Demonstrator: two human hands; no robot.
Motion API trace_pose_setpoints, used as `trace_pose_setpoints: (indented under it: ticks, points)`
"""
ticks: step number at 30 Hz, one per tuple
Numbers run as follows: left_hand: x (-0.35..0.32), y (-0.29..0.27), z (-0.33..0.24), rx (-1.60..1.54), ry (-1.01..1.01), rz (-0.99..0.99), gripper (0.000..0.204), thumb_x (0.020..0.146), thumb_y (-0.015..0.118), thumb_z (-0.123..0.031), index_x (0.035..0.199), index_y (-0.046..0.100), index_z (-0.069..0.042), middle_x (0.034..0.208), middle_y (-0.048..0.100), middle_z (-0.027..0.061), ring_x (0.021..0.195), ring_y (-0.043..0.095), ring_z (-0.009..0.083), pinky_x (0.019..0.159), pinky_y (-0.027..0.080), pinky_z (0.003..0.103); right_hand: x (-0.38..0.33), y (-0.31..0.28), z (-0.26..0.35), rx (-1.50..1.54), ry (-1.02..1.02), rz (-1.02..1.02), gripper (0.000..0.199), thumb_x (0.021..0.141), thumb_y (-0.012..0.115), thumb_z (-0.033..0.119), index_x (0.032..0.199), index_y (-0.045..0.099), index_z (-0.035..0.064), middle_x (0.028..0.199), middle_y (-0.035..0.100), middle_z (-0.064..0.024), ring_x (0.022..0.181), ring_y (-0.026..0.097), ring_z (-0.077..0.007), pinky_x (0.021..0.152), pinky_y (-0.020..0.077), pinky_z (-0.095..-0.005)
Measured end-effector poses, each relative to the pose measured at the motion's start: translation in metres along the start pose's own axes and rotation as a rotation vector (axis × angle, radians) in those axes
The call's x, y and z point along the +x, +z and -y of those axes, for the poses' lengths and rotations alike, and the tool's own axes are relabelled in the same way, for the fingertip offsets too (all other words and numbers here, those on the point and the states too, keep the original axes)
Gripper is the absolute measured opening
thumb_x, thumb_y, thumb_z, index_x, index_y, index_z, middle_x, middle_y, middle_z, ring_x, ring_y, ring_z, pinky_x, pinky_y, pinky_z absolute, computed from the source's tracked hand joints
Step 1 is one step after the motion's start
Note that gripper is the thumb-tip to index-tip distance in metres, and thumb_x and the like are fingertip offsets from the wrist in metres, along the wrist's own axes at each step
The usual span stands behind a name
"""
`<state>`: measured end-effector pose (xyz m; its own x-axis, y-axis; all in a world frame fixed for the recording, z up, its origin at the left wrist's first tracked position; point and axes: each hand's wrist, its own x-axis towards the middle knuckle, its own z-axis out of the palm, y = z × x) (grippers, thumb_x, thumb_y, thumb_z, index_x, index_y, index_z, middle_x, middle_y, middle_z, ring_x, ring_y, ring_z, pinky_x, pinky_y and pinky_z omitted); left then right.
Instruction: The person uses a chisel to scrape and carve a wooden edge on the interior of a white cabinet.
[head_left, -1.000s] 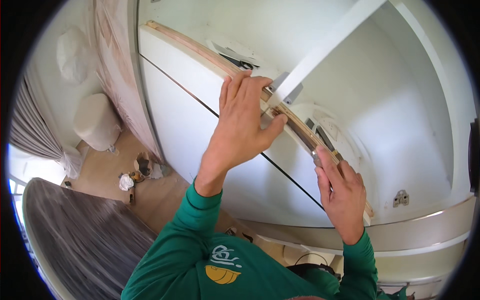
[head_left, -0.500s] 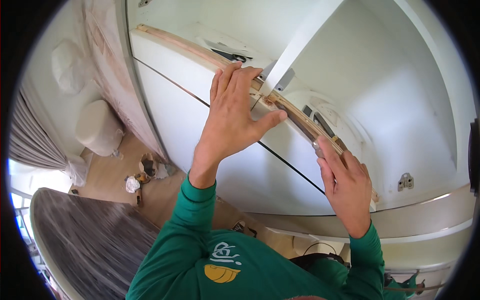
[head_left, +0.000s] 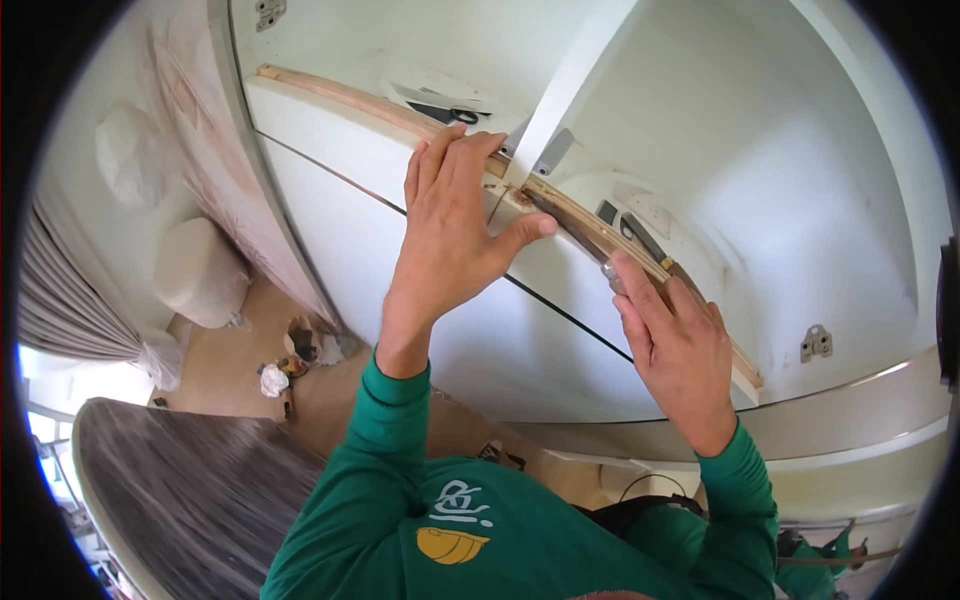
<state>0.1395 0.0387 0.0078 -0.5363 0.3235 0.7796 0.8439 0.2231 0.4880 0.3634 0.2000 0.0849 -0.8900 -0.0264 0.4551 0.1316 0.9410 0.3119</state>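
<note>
Head view: from where I stand, the right hand (head_left: 680,360) is wrapped around a long, thin metal tool with a dark blade (head_left: 577,236), and its fingers hide most of the handle. The blade lies along a long strip of pale brown wood (head_left: 340,95) on top of a smooth white panel (head_left: 340,170). Its tip is at a rough brown patch (head_left: 522,197), just by the foot of a straight white divider (head_left: 565,105). The left hand (head_left: 440,220) is spread wide, fingers bent over the top edge, gripping no tool. Its thumb is close to the blade; I cannot tell if the 2 touch. To do this well, I would keep the blade low, push in small bits, hold the panel firmly and tuck that thumb away from the sharp path.
</note>
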Motion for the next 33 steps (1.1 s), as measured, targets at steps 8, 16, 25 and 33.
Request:
trace_pose_setpoints:
  ticks: [8,16,25,33]
  points:
    - [-0.004,-0.011,0.004,-0.169,-0.034,0.026,0.086,0.086,0.095,-0.042,0.154,0.059,-0.005,0.158,0.060,0.0180,0.161,0.040,0.0423,0.129,0.038,0.057,-0.001,-0.010,0.001,0.376,0.064,0.024,0.048,0.107,0.076,0.027,0.154,0.069,0.0256,0.077,0.057,-0.0076,0.064,0.058,-0.0292,0.060,0.0503,-0.0452]
    - [-0.020,-0.025,-0.017,-0.035,0.032,-0.083,0.052,0.090,0.093,-0.021,0.135,0.071,-0.007,0.143,0.065,0.0127,0.136,0.057,0.0406,0.112,0.050,0.051,-0.022,-0.015,-0.024,0.460,0.282,-0.073,0.044,0.107,0.077,0.022,0.150,0.074,0.0233,0.078,0.058,-0.0092,0.065,0.057,-0.0301,0.062,0.0515,-0.0446]
    - [-0.021,-0.032,-0.008,-0.045,0.139,0.024,0.058,0.085,0.095,-0.051,0.117,0.078,-0.005,0.131,0.074,0.0107,0.132,0.061,0.0369,0.117,0.042,0.056,-0.020,-0.008,-0.011,0.249,0.116,-0.046,0.046,0.107,0.076,0.028,0.153,0.070,0.0280,0.082,0.060,-0.0055,0.068,0.060,-0.0260,0.065,0.0523,-0.0426]
    - [0.005,0.010,0.005,0.196,0.015,-0.038,0.126,0.061,0.093,-0.086,0.147,0.059,0.001,0.153,0.059,0.0190,0.161,0.033,0.0522,0.130,0.014,0.076,-0.021,0.004,-0.005,0.063,0.072,-0.058,0.053,0.106,0.077,0.030,0.158,0.066,0.0298,0.084,0.058,-0.0025,0.069,0.059,-0.0234,0.067,0.0509,-0.0419]
